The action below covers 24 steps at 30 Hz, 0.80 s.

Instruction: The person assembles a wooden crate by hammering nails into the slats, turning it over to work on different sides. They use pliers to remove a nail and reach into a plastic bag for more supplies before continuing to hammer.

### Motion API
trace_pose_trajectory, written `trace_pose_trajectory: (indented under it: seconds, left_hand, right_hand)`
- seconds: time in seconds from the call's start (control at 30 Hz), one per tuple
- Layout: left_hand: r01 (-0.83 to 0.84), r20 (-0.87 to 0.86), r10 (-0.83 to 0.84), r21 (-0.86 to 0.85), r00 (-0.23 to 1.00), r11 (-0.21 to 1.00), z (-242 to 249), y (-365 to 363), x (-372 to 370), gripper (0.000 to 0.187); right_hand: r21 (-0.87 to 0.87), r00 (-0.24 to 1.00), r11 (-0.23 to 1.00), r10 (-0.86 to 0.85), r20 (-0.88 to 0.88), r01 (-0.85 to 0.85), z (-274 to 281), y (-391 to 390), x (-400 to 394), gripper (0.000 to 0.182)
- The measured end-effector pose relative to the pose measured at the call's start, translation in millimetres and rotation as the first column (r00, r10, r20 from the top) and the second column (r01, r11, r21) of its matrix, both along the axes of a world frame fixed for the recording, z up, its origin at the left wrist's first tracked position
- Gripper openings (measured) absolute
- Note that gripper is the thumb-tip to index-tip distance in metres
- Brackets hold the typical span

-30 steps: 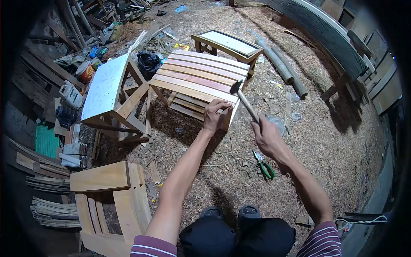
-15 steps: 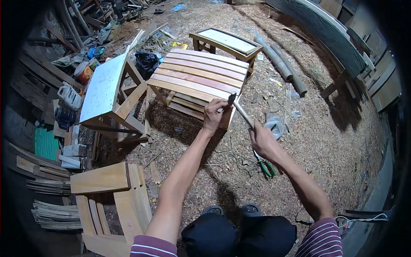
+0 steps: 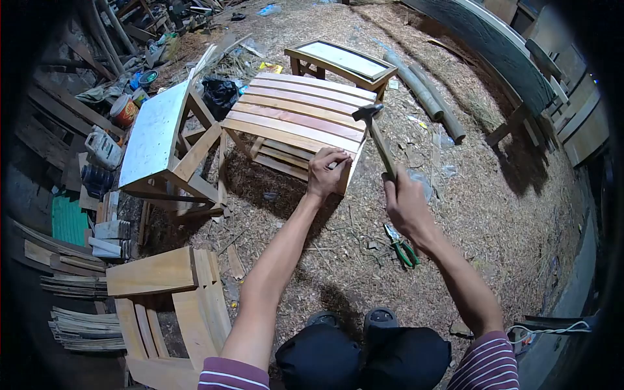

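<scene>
My right hand [image 3: 404, 195] is closed round the wooden handle of a hammer [image 3: 380, 140], whose dark head is raised above the right edge of a slatted wooden table [image 3: 292, 112]. At the table's near right corner, my left hand [image 3: 325, 170] rests with its fingers pinched together. A small shiny piece shows between those fingers, too small to identify. Light and reddish slats form the tabletop, with narrow gaps between them. Pliers with green handles [image 3: 403, 248] lie on the ground below my right hand.
A white-topped table [image 3: 153, 133] stands at the left, and a low framed table [image 3: 344, 60] behind. Two pipes [image 3: 426, 97] lie at the right. A wooden frame [image 3: 153, 273] and stacked slats [image 3: 84, 328] are at the lower left. Wood shavings cover the ground.
The hammer has risen from the table corner, its head now higher and further right. My right hand has moved slightly right. My left hand has stayed nearly in place.
</scene>
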<state>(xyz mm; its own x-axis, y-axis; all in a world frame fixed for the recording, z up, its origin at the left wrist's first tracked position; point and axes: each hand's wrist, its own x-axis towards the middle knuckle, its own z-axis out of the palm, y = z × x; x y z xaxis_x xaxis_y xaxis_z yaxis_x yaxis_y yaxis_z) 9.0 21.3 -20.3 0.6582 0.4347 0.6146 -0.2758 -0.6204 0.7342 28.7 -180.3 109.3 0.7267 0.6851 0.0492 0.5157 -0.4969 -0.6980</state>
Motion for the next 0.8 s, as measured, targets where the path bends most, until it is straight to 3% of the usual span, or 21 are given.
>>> trace_pose_trajectory:
  seconds: [0.03, 0.07, 0.17, 0.23, 0.3, 0.37, 0.43, 0.47, 0.5, 0.57, 0.6, 0.67, 0.73, 0.8]
  left_hand:
    - [0.005, -0.002, -0.005, -0.003, 1.0, 1.0, -4.8, -0.9, -0.4, 0.012]
    - [0.002, 0.005, -0.002, 0.003, 1.0, 1.0, -7.0, 0.1, 0.0, 0.012]
    - [-0.006, 0.028, 0.006, -0.005, 1.0, 1.0, -5.9, 2.5, 1.5, 0.013]
    - [0.008, 0.018, -0.008, -0.009, 1.0, 1.0, 0.9, 1.2, 0.3, 0.012]
    - [0.022, -0.005, -0.022, 0.035, 1.0, 0.999, 8.4, 2.2, -5.7, 0.012]
    - [0.044, -0.03, -0.041, 0.079, 0.999, 0.996, 17.6, 9.5, -6.9, 0.013]
    - [0.128, -0.187, -0.155, -0.147, 0.97, 0.981, 34.0, 20.3, -6.4, 0.017]
    - [0.06, -0.29, -0.073, -0.054, 0.954, 0.997, 30.8, 33.0, 6.5, 0.024]
    - [-0.033, -0.284, 0.071, 0.136, 0.956, 0.99, 42.1, 39.1, 17.5, 0.03]
    - [-0.173, -0.366, 0.246, 0.219, 0.898, 0.96, 43.7, 46.5, 49.6, 0.045]
    - [-0.176, -0.366, 0.248, 0.219, 0.897, 0.96, 40.8, 50.3, 57.8, 0.045]
    - [-0.235, -0.48, 0.475, 0.477, 0.737, 0.847, 28.6, 52.7, 71.2, 0.059]
    - [-0.23, -0.505, 0.479, 0.478, 0.718, 0.848, 31.1, 50.4, 76.1, 0.06]
    - [-0.234, -0.495, 0.493, 0.495, 0.716, 0.837, 25.7, 52.9, 74.7, 0.061]
  right_hand:
    - [0.061, 1.0, 0.998, -0.015, -0.027, 0.016, -7.2, -1.2, -1.5, 0.021]
    - [-0.189, 0.998, 0.98, 0.059, -0.023, -0.062, -27.0, -7.3, 6.5, 0.021]
    - [-0.198, 0.998, 0.979, 0.051, -0.031, -0.056, -14.5, -6.7, 7.4, 0.023]
    - [-0.182, 0.997, 0.983, 0.015, -0.076, -0.029, -3.9, -6.5, 7.1, 0.023]
    - [-0.015, 0.996, 0.999, -0.036, 0.082, 0.037, -1.3, -8.7, 10.8, 0.023]
    - [-0.017, 0.997, 0.998, -0.067, 0.027, 0.067, -3.5, -8.8, 18.1, 0.023]
    - [0.005, 0.997, 1.0, -0.017, 0.07, 0.017, -19.9, -9.6, 29.1, 0.024]
    - [-0.094, 0.998, 0.995, -0.041, -0.042, 0.036, -21.3, -7.1, 31.3, 0.026]
    - [-0.091, 0.998, 0.995, -0.038, -0.043, 0.034, -26.1, -5.5, 33.8, 0.026]
    - [-0.173, 0.994, 0.984, 0.021, -0.107, -0.039, -47.6, -2.6, 35.0, 0.028]
    - [-0.148, 0.994, 0.988, 0.025, -0.108, -0.041, -51.8, -1.4, 32.7, 0.028]
    - [-0.121, 0.994, 0.992, 0.015, -0.111, -0.029, -55.9, -4.0, 31.0, 0.027]
    - [-0.114, 0.991, 0.993, 0.01, -0.136, -0.026, -38.9, -4.6, 29.9, 0.027]
    - [-0.15, 0.97, 0.986, -0.101, -0.221, 0.068, -10.4, -3.2, 23.0, 0.024]
